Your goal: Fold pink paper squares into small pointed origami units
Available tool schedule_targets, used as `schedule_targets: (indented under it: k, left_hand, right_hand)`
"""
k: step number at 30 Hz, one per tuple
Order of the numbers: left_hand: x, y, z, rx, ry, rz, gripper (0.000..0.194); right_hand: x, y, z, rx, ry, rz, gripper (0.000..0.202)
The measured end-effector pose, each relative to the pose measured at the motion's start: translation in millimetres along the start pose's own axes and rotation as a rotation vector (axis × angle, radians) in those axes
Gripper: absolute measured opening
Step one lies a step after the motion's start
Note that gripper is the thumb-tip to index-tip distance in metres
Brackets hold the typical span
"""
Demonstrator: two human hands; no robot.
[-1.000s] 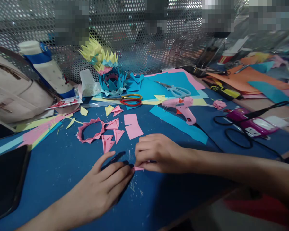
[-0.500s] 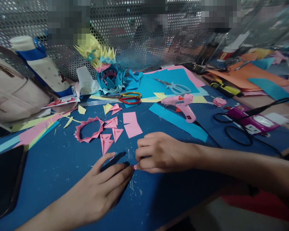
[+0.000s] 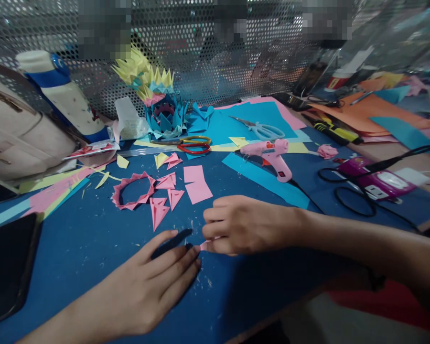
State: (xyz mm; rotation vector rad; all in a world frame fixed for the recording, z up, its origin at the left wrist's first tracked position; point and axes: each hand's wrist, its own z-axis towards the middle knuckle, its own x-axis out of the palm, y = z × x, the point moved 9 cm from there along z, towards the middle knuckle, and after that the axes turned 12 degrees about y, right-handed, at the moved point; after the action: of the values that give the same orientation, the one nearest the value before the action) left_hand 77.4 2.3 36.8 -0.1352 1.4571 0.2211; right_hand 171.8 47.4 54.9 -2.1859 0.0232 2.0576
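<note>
A small piece of pink paper (image 3: 204,245) shows between my two hands, mostly hidden by the fingers. My right hand (image 3: 232,227) is closed on it, fingers curled. The fingers of my left hand (image 3: 161,274) are stretched out over the blue table, their tips touching the paper's left end. Beyond them lie folded pink pieces (image 3: 159,212), a zigzag pink paper ring (image 3: 133,191) and flat pink paper (image 3: 198,185) with a slit. A pink glue gun (image 3: 272,155) rests on its side behind my right hand.
Scissors with red and yellow handles (image 3: 193,144), light blue scissors (image 3: 263,130) and a blue paper strip (image 3: 265,180) lie farther back. A phone (image 3: 9,267) is at left, a bottle (image 3: 66,98) behind it. A purple power strip (image 3: 378,179) with cables stands right.
A little more of the pink paper shows at my right fingers. My left hand has shifted slightly, its fingers now a bit more spread. The view has moved very slightly.
</note>
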Motion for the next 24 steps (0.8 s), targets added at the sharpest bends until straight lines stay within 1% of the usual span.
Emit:
schedule_targets:
  k: [2,4,6,10,13,15,18,21,24]
  left_hand:
    - [-0.5,-1.5,0.8,0.011,0.013,0.010,0.038]
    - [-1.4,-2.3,1.7,0.016,0.014,0.013,0.040]
    - [-3.2,-2.0,2.4,0.012,0.001,0.008,0.038]
    - [-5.8,2.8,4.0,-0.024,-0.014,-0.056,0.032]
    - [-5.8,4.4,5.5,-0.033,-0.019,-0.095,0.032]
    - [-4.4,4.2,6.2,-0.037,-0.025,-0.090,0.033]
    - [-0.7,3.9,6.2,-0.052,-0.031,-0.080,0.034]
    - [2.6,3.2,4.8,-0.055,-0.034,-0.083,0.034]
    - [4.4,3.1,3.6,-0.052,-0.026,-0.090,0.035]
  right_hand:
    - [-2.0,1.6,-1.3,0.017,0.045,0.004,0.024]
    - [-3.9,4.0,-4.3,0.025,0.086,0.010,0.020]
    - [-4.7,5.3,-7.7,0.034,0.125,0.025,0.016]
    - [-2.7,-0.2,-11.4,0.064,0.175,0.108,0.018]
    - [0.3,-11.5,-11.2,0.069,0.144,0.207,0.019]
    - [2.6,-22.6,-11.5,0.090,0.085,0.286,0.019]
    - [11.7,-33.7,-12.3,0.105,0.036,0.466,0.019]
    - [18.9,-34.9,-12.0,0.119,0.016,0.530,0.031]
    - [20.0,-31.7,-10.7,0.109,-0.009,0.525,0.031]
